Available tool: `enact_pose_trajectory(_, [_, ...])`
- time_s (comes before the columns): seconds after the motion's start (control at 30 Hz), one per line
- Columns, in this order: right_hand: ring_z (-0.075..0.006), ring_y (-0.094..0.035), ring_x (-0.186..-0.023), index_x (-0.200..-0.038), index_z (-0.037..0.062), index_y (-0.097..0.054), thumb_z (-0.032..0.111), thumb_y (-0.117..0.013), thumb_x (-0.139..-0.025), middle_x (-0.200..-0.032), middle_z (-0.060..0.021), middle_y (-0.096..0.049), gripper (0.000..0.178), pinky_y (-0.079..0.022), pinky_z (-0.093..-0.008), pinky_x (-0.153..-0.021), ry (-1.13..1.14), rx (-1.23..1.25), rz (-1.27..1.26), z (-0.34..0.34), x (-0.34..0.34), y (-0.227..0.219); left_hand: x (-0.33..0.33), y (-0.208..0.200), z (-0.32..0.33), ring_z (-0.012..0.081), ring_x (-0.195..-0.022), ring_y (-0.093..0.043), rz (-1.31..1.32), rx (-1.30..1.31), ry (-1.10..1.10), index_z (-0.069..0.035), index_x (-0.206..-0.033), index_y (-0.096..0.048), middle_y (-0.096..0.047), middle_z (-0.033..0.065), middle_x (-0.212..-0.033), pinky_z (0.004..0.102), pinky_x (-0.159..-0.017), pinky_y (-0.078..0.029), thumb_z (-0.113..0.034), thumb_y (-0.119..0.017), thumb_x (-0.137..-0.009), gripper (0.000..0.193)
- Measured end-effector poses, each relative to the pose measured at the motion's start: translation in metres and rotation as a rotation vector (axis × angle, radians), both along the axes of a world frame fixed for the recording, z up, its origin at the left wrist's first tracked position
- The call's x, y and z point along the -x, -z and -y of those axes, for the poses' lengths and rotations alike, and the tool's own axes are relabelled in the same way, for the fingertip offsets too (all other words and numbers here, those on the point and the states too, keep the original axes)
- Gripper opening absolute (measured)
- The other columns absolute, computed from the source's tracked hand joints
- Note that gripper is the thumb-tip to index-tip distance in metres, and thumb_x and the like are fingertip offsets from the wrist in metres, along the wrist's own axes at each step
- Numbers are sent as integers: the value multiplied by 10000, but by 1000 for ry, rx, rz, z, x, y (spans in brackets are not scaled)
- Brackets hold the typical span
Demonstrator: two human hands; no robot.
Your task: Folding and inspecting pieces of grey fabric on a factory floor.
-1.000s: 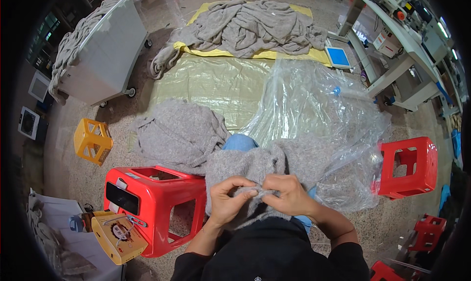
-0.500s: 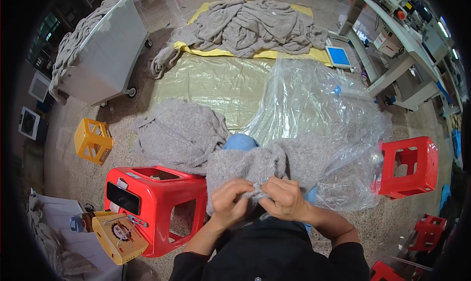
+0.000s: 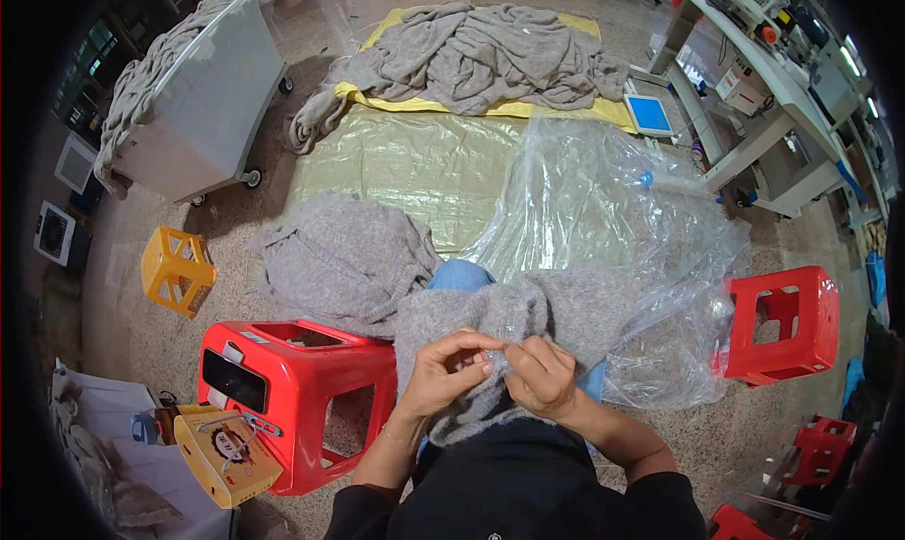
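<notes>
A grey knitted garment (image 3: 586, 309) lies across my lap, its ribbed part bunched under my fingers. Over it, my left hand (image 3: 447, 370) is half curled, its forefinger reaching to the right hand's fingertips. My right hand (image 3: 544, 378) is closed in a pinch right beside that fingertip. Whatever lies between the fingers is too small to make out. To the left, a heap of the same grey knit (image 3: 344, 257) rests against my knee in blue trousers.
Left of me, a red stool (image 3: 311, 361) carries a phone (image 3: 235, 382), small snips (image 3: 263, 424) and a yellow box (image 3: 228, 460). Plastic sheeting (image 3: 603, 191) spreads ahead, below a knit pile (image 3: 471, 55). A wheeled white bin (image 3: 203, 106), yellow stool (image 3: 177, 271) and another red stool (image 3: 784, 323) stand around.
My hands have come up off the knit a little and turned. The left forefinger now stretches out to the right hand's fingertips, and the garment's near edge shows below them.
</notes>
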State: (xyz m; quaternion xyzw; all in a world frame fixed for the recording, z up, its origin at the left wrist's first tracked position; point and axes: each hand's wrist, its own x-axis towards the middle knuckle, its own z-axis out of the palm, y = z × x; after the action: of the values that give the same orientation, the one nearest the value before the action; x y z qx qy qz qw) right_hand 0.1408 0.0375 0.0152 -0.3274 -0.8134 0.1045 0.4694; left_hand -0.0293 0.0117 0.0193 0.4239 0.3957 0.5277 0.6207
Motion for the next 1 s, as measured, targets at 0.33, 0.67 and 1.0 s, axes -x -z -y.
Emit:
enact_pose_trajectory(0.33, [-239, -541, -548, -913, -29, -631, -61, -544, -545, -715, -93, -525, 380, -442, -336, -476, -99, -37, -8, -8, 2, 5, -14, 13, -4, 72, -649, -519, 318, 165, -297, -25, -914, -572, -576, 38, -776, 173, -584, -401, -6, -532, -830, 94])
enact_pose_trajectory(0.67, [-372, -636, -786, -1345, 162, -378, 177, -612, -747, -780, -178, -630, 643, -499, -477, -712, -211, 873, 959, -36, -36, 9, 26, 14, -5, 110, -585, -571, -13, 224, -367, -17, -1007, -559, -631, 106, -802, 246, -527, -521, -78, -573, -891, 132])
enact_pose_trajectory(1.0, [-312, -463, -1164, -1318, -12, -352, 326, -404, -931, -1269, -157, -459, 516, -385, -416, -990, 162, -240, -925, -2, -232, -120, 53, 31, -4, 87, -582, -558, -6, 89, -640, -16, -965, -579, -630, 85, -782, 246, -538, -524, -58, -551, -899, 83])
